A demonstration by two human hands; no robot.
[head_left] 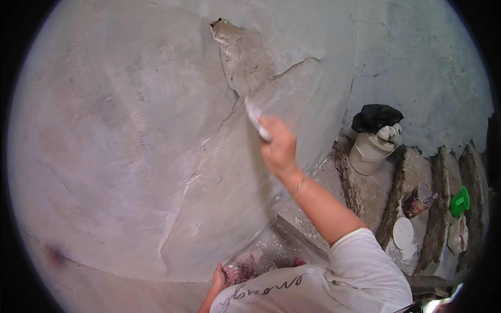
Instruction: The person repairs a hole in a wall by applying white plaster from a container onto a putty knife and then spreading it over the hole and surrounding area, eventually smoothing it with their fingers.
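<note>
My right hand [279, 148] is closed around a whitish putty knife [254, 116], smeared pale all over. Its tip meets the cracked plaster wall [130, 156] just below a bare brownish patch [242, 49] where the surface has broken away. Cracks run from that patch to the right and down to the left. Low down by the wall, my left hand [218, 276] has its fingers curled beside a pink, white-speckled thing [240, 268]. My shirt and the angle hide most of those fingers, so what they hold does not show clearly.
Worn steps [373, 198] descend on the right. On them stand a pale bucket [367, 155] with a black bag [377, 119] on top, an open can [416, 201], a round white lid [403, 233], a green cup [460, 201] and a clear plastic bag [458, 236].
</note>
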